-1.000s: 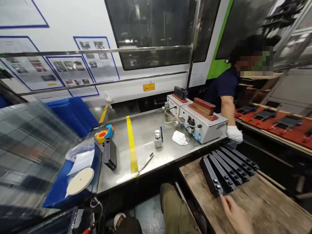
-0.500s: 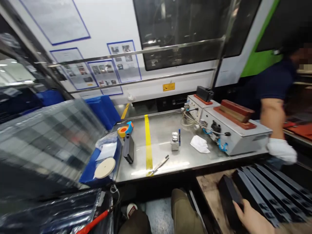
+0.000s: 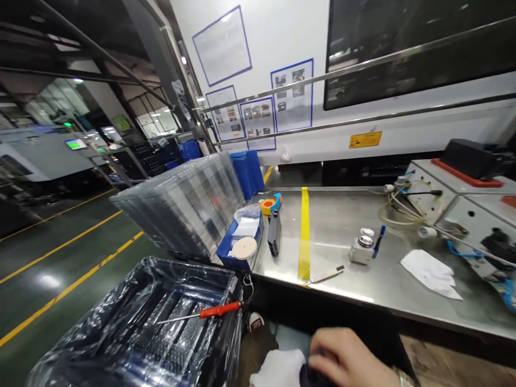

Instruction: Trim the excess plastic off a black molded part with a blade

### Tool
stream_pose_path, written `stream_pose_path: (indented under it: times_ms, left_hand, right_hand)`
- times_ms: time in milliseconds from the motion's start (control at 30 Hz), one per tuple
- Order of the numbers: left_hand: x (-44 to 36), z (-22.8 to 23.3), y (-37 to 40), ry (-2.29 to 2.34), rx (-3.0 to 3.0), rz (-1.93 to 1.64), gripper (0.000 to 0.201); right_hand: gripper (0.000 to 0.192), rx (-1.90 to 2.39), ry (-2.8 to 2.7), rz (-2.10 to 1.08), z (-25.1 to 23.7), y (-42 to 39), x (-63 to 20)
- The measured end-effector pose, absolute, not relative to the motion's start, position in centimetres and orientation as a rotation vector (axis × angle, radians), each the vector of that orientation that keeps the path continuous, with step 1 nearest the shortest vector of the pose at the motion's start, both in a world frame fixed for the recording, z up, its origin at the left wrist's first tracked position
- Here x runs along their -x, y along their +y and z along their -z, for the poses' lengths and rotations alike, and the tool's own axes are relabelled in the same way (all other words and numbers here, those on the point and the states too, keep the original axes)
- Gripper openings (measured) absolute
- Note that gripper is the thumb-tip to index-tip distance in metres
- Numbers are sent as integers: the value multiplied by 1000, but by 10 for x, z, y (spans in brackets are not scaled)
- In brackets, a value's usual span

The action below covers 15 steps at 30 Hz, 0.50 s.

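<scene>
A white machine (image 3: 284, 35) with a dark window rises behind the yellow stripe (image 3: 305, 236), which runs front to back across a metal tabletop (image 3: 334, 215). Well left of the stripe leans a stack of clear trays (image 3: 189, 199); in front of these, left and forward of the stripe, sits a crate (image 3: 193, 274) lined with clear plastic. Far right of the stripe stands a grey box (image 3: 443, 177) with hoses. Blue sheets (image 3: 248, 174) stand left of the stripe's back end, and a blue bin (image 3: 226, 244) left of its front half. In front of the stripe's near end, slightly rightward, the right hand (image 3: 344, 349) has its grip closed, fingers curled over a black part (image 3: 312, 376) cut off by the lower edge of view. White cloth (image 3: 278, 368) lies just left of that part, forward of the stripe; whether the left hand is in or under it cannot be told, nor its grip. Left of the stripe are a red-handled screwdriver (image 3: 220, 310), over the crate, an upright dark block (image 3: 274, 234) and a tape dispenser (image 3: 272, 204); right of it, a white wipe (image 3: 431, 274), a small bottle (image 3: 362, 251) and a blue pen (image 3: 379, 242).
</scene>
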State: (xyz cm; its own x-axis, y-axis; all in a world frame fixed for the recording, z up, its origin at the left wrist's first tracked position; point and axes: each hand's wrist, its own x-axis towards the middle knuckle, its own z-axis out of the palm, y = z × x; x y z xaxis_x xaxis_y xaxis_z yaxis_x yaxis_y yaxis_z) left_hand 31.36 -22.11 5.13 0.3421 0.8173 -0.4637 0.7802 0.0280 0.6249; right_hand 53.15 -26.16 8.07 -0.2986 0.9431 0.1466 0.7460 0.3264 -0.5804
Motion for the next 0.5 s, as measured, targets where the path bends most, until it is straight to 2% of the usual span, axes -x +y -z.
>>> stream_pose_path:
  times_ms: [67,100,167,267,500]
  left_hand:
    - [-302,-68,-227,1403,-1580,-97,37]
    - [-295,-78,-230,1372,-1544,-124,40]
    - [-282,-101,-238,1307,-1395,-239,57]
    - [-275,-129,-245,1232,-1086,-466,73]
    - [-284,-151,-255,1227,-941,-631,53]
  right_hand:
    - [31,1557,-2143,-489,-76,-221,-551]
    - [28,1639,-2115,-401,-71,-200,-564]
    - [20,1725,-2128,-286,-57,-165,-589]
    - [21,1727,-2205,-201,-33,-132,-614]
    - [40,1697,-2143,-108,-18,-131,-630]
